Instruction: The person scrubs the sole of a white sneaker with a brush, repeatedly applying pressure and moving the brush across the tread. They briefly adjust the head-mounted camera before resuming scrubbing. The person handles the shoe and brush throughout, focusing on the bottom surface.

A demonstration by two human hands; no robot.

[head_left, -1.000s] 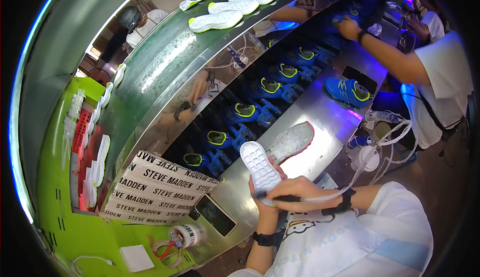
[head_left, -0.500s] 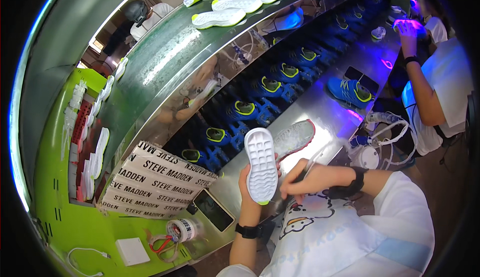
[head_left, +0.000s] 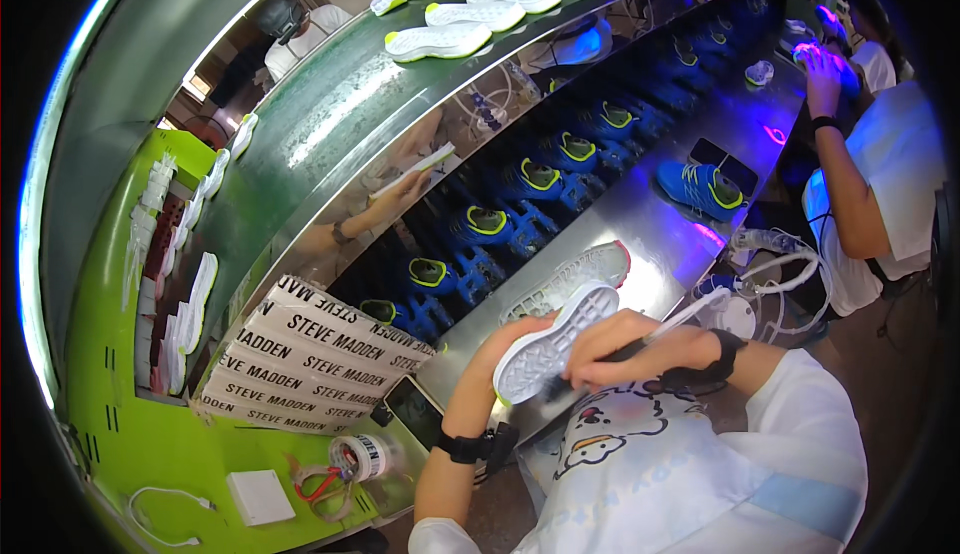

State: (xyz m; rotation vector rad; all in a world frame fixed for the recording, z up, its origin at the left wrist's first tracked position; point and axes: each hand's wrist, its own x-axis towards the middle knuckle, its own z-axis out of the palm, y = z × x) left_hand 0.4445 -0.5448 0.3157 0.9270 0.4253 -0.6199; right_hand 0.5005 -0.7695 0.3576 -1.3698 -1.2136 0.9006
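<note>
Looking across my view, the biggest thing is the curved steel conveyor hood [head_left: 330, 124] with white soles [head_left: 438, 42] lying along its top, and under it the dark belt [head_left: 560, 184] carrying blue shoes with yellow-green collars [head_left: 487, 224] in a row. Next comes the shiny steel bench [head_left: 640, 224], where a blue sneaker [head_left: 703, 186] sits near a co-worker's arm [head_left: 845, 189] at the right under violet light. At the left end lies a flat stack of white printed cardboard [head_left: 310, 359], with a small jar [head_left: 358, 457] just beside it. Closer in, my left hand [head_left: 510, 339] is wrapped around a white shoe sole [head_left: 556, 340], holding it tread-up and tilted above the bench edge, its reflection in the steel just behind. My right hand [head_left: 630, 342] is closed around a thin brush [head_left: 625, 352], its dark tip touching the sole's lower edge
</note>
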